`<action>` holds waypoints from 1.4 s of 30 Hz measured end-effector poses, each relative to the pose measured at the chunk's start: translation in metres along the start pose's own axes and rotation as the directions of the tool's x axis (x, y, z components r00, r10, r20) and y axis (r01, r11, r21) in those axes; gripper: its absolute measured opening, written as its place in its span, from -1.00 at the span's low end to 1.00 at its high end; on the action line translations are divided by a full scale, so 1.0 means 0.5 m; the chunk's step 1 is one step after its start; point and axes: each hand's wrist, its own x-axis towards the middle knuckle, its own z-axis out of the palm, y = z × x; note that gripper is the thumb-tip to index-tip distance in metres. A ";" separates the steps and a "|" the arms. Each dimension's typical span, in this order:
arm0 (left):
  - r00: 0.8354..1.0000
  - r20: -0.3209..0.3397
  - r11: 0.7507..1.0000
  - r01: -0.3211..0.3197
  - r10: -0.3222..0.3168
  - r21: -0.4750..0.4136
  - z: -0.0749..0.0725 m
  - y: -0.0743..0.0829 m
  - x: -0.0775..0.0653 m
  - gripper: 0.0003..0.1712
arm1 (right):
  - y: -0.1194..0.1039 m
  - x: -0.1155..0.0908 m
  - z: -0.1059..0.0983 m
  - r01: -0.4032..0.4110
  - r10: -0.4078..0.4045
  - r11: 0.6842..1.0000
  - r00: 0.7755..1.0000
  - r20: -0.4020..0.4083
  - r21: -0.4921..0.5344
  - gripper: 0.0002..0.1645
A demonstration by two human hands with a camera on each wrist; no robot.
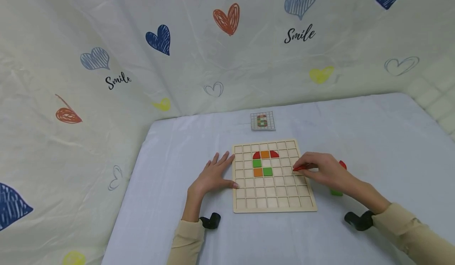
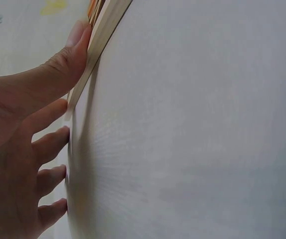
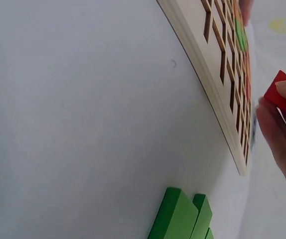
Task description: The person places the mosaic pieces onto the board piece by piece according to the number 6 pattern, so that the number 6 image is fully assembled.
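A square wooden grid board (image 1: 270,203) lies on the white table. Near its top, red rounded tiles (image 1: 274,154) flank an orange tile (image 1: 265,154); below are a green tile (image 1: 257,163), then another orange and green one side by side. My left hand (image 1: 213,176) is spread at the board's left edge, its thumb (image 2: 75,45) touching the rim. Over the right side of the board, my right hand (image 1: 321,169) pinches a red tile (image 3: 281,92) between thumb and fingers; its exact shape is partly covered.
A small pattern card (image 1: 263,121) with a coloured grid picture lies behind the board. Green blocks (image 3: 178,214) sit on the table right of the board, partly hidden under my right arm in the head view. Another red piece (image 1: 343,164) shows behind the right hand.
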 end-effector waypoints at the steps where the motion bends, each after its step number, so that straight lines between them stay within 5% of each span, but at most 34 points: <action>1: 1.000 -0.003 1.000 -0.002 0.002 0.001 0.001 -0.001 0.000 0.18 | -0.001 0.002 0.001 -0.018 0.018 1.000 1.000 0.008 -0.003 -0.68; 8: 1.000 -0.002 1.000 -0.002 0.002 -0.001 0.000 -0.001 -0.001 0.18 | -0.006 0.014 0.009 -0.103 0.104 0.995 0.994 0.045 -0.016 -0.64; 35: 1.000 -0.005 1.000 -0.009 0.009 -0.002 -0.001 -0.004 0.000 0.18 | -0.011 0.085 0.053 -0.085 0.080 0.996 0.985 0.151 0.033 -0.83; 42: 1.000 -0.007 1.000 -0.005 0.005 0.001 0.000 -0.003 0.001 0.19 | -0.011 0.096 0.060 -0.010 0.012 1.000 0.985 0.172 -0.010 -0.82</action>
